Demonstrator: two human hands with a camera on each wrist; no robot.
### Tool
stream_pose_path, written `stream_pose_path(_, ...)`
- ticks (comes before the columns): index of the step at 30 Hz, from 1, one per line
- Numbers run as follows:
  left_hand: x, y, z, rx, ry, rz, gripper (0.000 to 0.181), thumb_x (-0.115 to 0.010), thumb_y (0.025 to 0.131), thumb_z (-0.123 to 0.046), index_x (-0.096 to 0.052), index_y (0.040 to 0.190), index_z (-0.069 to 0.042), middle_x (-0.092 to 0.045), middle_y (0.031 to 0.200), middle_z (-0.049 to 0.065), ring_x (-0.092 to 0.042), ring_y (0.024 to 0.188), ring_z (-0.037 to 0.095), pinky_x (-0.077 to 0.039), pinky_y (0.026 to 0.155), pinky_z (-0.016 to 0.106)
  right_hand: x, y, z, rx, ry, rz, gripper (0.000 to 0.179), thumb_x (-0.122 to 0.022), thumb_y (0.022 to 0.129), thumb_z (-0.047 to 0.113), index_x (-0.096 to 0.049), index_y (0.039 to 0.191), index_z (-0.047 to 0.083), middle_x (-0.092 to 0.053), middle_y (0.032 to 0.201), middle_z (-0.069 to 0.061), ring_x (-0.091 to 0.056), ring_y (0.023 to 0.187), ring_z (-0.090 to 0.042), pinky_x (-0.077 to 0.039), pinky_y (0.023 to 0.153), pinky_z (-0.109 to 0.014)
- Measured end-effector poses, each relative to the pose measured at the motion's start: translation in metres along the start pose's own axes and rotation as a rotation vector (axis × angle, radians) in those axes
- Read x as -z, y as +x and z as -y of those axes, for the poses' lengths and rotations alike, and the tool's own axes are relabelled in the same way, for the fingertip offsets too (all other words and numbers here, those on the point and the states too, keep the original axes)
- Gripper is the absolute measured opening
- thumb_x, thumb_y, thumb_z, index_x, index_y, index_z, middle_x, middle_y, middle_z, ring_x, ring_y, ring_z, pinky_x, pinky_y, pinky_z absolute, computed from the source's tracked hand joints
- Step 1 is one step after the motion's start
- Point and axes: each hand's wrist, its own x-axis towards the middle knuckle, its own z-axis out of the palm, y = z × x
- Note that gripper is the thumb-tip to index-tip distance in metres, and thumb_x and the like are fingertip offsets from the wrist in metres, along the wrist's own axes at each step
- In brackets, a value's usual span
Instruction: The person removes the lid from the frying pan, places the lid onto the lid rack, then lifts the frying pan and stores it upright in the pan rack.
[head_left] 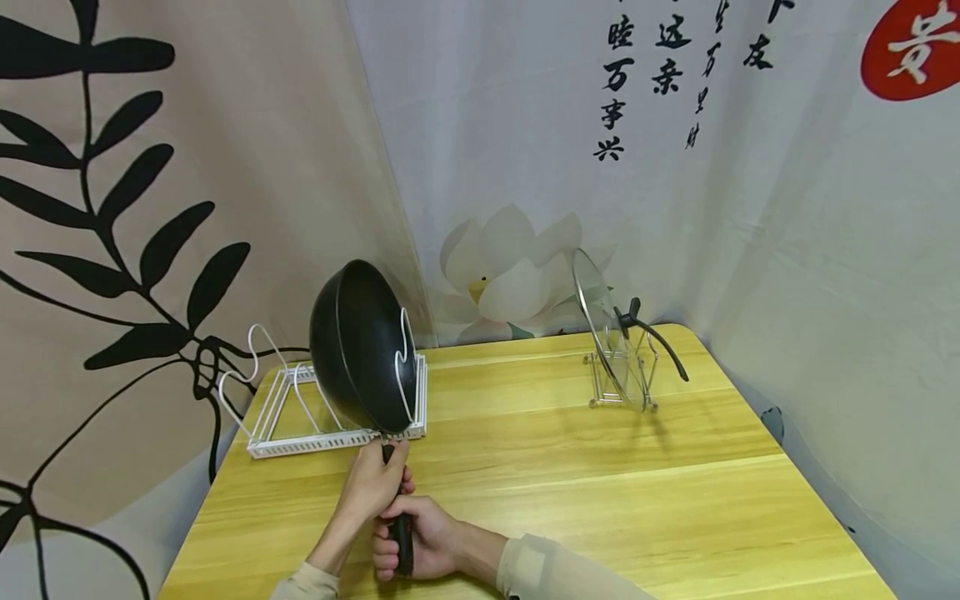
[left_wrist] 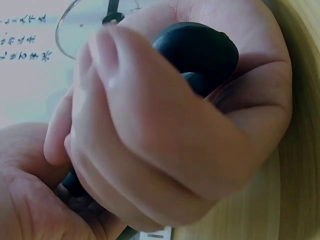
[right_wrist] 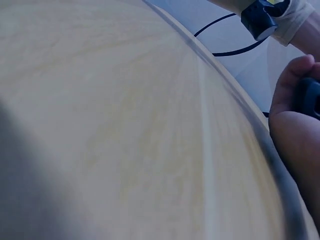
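A black wok (head_left: 360, 350) stands steeply tilted, nearly on edge, at a white wire rack (head_left: 322, 444), with a white wire divider in front of its right side. Its black handle (head_left: 405, 546) points toward me. My left hand (head_left: 375, 479) grips the handle close to the pan. Nearer to me, my right hand (head_left: 423, 533) wraps its fingers round the lower handle. The left wrist view shows curled fingers and the rounded handle end (left_wrist: 200, 52) close up. At the right edge of the right wrist view, part of the handle (right_wrist: 306, 97) shows within a hand.
A glass lid (head_left: 596, 308) with a black knob stands upright in a small metal wire stand (head_left: 603, 396) at the table's back right. The wooden table (head_left: 600, 500) ends at curtains behind and at both sides. More wire dividers (head_left: 258, 367) rise from the rack's left part.
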Motion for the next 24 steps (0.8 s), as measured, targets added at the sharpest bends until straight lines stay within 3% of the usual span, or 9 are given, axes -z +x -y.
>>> stream_pose_path(7,0.0,0.001,0.0,0.006,0.014,-0.01,0.034,-0.061,0.116,-0.026,-0.073,0.09,-0.008,-0.075,0.071,0.003,-0.078,0.065,0.016,-0.056,0.072,0.026,0.0,0.001,0.002,-0.031,0.016,0.009,0.024,-0.04,0.103,0.039,-0.048,0.086,0.025,-0.043,0.08,0.009,-0.043,0.076,-0.012,-0.036,0.082,-0.029)
stream_pose_path(15,0.0,0.001,0.002,-0.006,0.061,-0.017,0.035,-0.064,0.114,-0.029,-0.075,0.086,-0.011,-0.075,0.07,0.0,-0.069,0.066,0.012,-0.05,0.071,0.027,0.0,-0.006,0.004,-0.018,-0.002,-0.06,0.033,-0.042,0.107,0.04,-0.071,0.111,0.024,-0.072,0.1,0.01,-0.069,0.097,-0.01,-0.057,0.092,-0.026)
stream_pose_path(24,0.001,0.002,0.002,-0.032,0.126,-0.063,0.031,-0.073,0.109,-0.036,-0.075,0.086,-0.016,-0.071,0.073,-0.001,-0.065,0.071,0.015,-0.049,0.07,0.031,0.002,-0.011,0.007,0.016,-0.021,-0.042,0.037,-0.044,0.109,0.04,-0.072,0.122,0.019,-0.077,0.117,0.008,-0.073,0.109,-0.011,-0.058,0.1,-0.028)
